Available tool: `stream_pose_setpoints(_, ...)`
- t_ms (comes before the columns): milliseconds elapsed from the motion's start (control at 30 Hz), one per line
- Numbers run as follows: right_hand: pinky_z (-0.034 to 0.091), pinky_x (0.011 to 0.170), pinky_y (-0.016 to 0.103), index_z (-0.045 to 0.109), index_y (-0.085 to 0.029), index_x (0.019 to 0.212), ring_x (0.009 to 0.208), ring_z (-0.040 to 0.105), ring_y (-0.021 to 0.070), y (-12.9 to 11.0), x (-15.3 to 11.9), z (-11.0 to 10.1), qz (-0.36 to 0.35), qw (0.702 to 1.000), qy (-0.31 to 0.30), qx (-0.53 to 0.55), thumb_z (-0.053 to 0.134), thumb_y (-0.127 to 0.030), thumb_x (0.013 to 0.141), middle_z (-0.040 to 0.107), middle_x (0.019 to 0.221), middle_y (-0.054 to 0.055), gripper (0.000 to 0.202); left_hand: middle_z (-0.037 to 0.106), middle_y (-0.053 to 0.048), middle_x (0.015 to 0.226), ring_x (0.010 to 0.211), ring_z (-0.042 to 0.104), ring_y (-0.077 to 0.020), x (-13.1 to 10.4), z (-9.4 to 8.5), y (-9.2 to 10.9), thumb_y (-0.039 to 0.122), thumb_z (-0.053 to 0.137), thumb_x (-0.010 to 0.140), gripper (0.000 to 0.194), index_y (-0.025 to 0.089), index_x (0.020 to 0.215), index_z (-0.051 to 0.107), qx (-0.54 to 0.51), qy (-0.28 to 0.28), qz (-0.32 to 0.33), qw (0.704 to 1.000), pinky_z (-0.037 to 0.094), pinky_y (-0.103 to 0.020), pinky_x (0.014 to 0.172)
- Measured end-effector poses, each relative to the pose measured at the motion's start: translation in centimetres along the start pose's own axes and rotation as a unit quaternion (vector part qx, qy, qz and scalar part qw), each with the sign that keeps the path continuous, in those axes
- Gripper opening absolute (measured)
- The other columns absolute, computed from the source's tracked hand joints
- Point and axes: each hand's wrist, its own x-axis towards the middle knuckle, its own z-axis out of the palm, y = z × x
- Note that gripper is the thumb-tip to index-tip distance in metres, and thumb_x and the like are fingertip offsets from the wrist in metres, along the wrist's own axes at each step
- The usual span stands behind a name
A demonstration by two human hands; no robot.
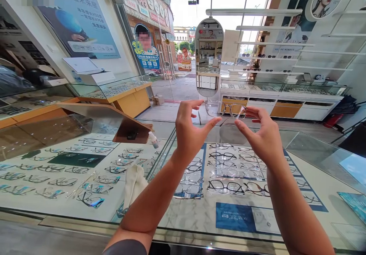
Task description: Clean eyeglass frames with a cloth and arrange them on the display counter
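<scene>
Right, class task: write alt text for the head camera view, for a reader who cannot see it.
Two bare hands, left hand and right hand, hold up a pair of clear-framed glasses above a glass display counter filled with rows of spectacle frames. An oval mirror stands behind.

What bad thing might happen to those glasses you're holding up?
Both hands, left and right, pinch the glasses only by fingertips, high over the glass counter. A slip might drop them and scratch the lenses or the counter. Fingers on the lenses may leave smudges.
</scene>
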Motion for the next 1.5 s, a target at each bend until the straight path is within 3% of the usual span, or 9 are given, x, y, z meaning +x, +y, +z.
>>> stream_pose_setpoints(267,0.06,0.103,0.057,0.067,-0.023,0.136,0.123,0.074,0.0337,0.3,0.1,0.0,-0.001,1.0,-0.012,0.001,0.078,-0.057,0.094,0.078,0.133,0.013,0.056,0.073,-0.008,0.121,0.104,0.071,-0.0237,0.1,-0.1,-0.1,0.045,0.098,0.08,0.062,0.027,0.129,0.065,0.008,0.003,0.05,0.999,0.059,-0.036,0.076)
stream_pose_setpoints(567,0.06,0.102,0.055,0.067,-0.023,0.135,0.122,0.074,0.0337,0.2,0.0,0.0,-0.004,1.0,0.003,-0.001,0.078,-0.054,0.093,0.078,0.131,0.013,0.054,0.073,-0.007,0.119,0.1,0.071,-0.0226,0.2,0.0,-0.4,0.045,0.098,0.079,0.062,0.028,0.129,0.066,0.0,0.007,0.055,0.998,0.057,-0.036,0.074)
stream_pose_setpoints(933,0.06,0.097,0.051,0.069,-0.026,0.13,0.113,0.075,0.0306,-0.3,0.1,0.1,-0.066,0.994,0.087,0.002,0.083,-0.052,0.091,0.078,0.124,0.01,0.05,0.078,-0.006,0.117,0.106,0.077,-0.0245,0.6,-0.1,-2.0,0.049,0.098,0.077,0.06,0.029,0.125,0.069,-0.075,-0.044,-0.053,0.995,0.059,-0.036,0.076)
stream_pose_setpoints(1233,0.06,0.096,0.05,0.069,-0.026,0.131,0.112,0.075,0.0299,-0.3,0.0,0.1,-0.09,0.991,0.097,0.007,0.082,-0.05,0.092,0.077,0.125,0.011,0.047,0.081,-0.007,0.118,0.114,0.078,-0.0268,1.0,-0.4,-2.0,0.05,0.099,0.075,0.059,0.029,0.122,0.07,-0.099,-0.075,-0.112,0.986,0.06,-0.038,0.081)
stream_pose_setpoints(1500,0.06,0.095,0.049,0.068,-0.026,0.134,0.113,0.075,0.0293,-0.1,0.0,0.2,-0.095,0.992,0.088,0.001,0.081,-0.049,0.094,0.077,0.128,0.01,0.048,0.081,-0.006,0.117,0.113,0.079,-0.0275,1.1,-0.5,-2.2,0.05,0.1,0.075,0.058,0.031,0.122,0.071,-0.099,-0.079,-0.121,0.985,0.061,-0.04,0.083)
